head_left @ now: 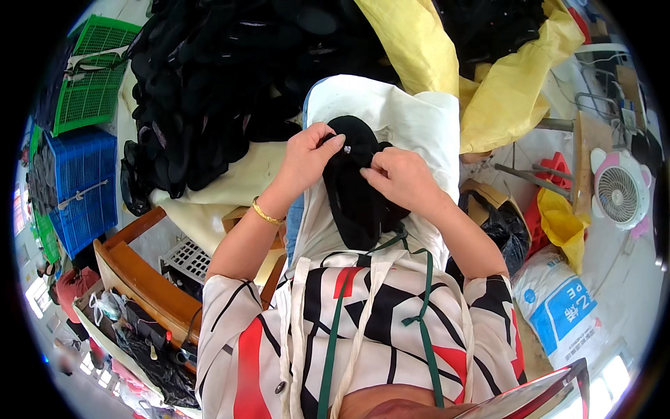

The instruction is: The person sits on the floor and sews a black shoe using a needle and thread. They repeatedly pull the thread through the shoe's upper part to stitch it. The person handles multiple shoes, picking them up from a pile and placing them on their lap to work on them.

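Note:
A black cloth shoe [352, 209] lies on the white apron [380, 94] over my lap, with a small shiny spot near its upper end. My left hand [312, 155] pinches the shoe's upper left edge between thumb and fingers. On the opposite side, my right hand [405, 178] has its fingers curled and pressed together at the shoe's right edge. More black material shows under that hand, perhaps a second shoe. Whether a small tool sits in either hand cannot be made out.
A large heap of black shoes [230, 84] spreads ahead and left, beside yellow sheeting [488, 105]. Green [91, 77] and blue crates [82, 188] stand at far left, a wooden chair [150, 272] nearer. Rightward are a fan [620, 190], a box with black plastic [506, 234] and a white-blue sack [562, 307].

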Tool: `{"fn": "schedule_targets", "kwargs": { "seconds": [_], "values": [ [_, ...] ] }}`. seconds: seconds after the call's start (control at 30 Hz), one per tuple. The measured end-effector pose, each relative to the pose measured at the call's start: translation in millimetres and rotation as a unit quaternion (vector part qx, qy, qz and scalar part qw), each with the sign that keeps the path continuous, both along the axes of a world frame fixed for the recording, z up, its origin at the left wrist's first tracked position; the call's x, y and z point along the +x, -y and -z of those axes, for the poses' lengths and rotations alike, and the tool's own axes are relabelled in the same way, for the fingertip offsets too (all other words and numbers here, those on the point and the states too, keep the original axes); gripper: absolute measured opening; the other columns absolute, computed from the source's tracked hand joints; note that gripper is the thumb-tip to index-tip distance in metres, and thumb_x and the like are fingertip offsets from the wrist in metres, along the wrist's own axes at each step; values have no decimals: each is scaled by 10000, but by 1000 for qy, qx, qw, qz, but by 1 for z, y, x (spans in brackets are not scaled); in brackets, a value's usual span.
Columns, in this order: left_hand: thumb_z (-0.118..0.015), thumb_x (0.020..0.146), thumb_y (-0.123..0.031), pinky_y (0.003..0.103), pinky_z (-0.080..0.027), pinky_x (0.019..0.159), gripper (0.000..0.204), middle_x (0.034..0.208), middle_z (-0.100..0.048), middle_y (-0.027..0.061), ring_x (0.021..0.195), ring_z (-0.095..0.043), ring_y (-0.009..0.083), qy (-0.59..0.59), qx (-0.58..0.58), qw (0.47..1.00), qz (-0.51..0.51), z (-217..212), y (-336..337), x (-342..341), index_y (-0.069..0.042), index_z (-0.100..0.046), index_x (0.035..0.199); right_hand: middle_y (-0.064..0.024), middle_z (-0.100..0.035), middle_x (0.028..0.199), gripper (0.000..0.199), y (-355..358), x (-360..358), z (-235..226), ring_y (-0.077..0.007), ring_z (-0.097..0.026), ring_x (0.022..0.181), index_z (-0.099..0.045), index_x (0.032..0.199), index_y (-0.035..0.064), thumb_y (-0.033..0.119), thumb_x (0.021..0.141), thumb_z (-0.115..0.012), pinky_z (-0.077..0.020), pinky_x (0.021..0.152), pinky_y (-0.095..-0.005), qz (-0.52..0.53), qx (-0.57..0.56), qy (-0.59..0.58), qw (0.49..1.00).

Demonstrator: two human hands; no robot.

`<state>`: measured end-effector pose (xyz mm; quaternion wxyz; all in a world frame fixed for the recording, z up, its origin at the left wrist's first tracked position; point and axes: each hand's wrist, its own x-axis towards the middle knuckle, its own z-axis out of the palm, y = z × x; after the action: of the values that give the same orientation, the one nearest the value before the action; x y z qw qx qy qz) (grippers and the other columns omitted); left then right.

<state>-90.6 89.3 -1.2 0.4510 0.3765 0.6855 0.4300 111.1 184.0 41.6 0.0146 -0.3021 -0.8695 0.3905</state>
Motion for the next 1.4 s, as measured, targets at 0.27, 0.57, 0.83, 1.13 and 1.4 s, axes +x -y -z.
{"fn": "schedule_targets", "kwargs": {
  "seconds": [0.27,0.57,0.83,1.13,1.4],
  "values": [
    [-707,915,-240,234,-464,588,221,739,-603,-35,676,-526,49,118,-28,992,-19,7,-1,0,-29,-659,875,-107,-616,739,158,-9,25,15,-304,-626,699,-642,714,71,181,825,-626,-526,587,-407,-13,300,77,951],
    [-697,933,-213,209,-413,597,176,755,-595,-54,669,-500,32,143,-17,989,-22,3,2,2,-51,-653,882,-67,-605,790,244,-17,-15,35,-200,-613,740,-605,825,62,217,1002,-543,-553,778,-356,348,-235,-378,825],
    [-697,930,-151,197,-386,604,126,749,-571,-62,670,-471,19,40,19,999,-22,8,7,6,-49,-643,880,4,-424,667,240,13,-16,29,-149,-412,596,-453,794,123,199,1019,-416,-448,731,-347,347,-691,-463,433],
    [-736,890,-144,208,-398,610,141,715,-574,-59,665,-481,32,68,8,997,-37,12,13,7,-43,-639,866,22,-310,638,280,39,11,19,-128,-289,579,-385,736,140,193,1010,-414,-371,705,-318,342,-656,-477,475],
    [-739,823,-166,356,-503,643,159,863,-631,94,728,-633,297,-322,167,930,62,-35,2,10,-75,-649,918,-63,-602,797,91,40,33,-26,-231,-537,722,-601,938,42,38,856,-640,-455,670,-325,137,72,-289,945]
  ]
}}
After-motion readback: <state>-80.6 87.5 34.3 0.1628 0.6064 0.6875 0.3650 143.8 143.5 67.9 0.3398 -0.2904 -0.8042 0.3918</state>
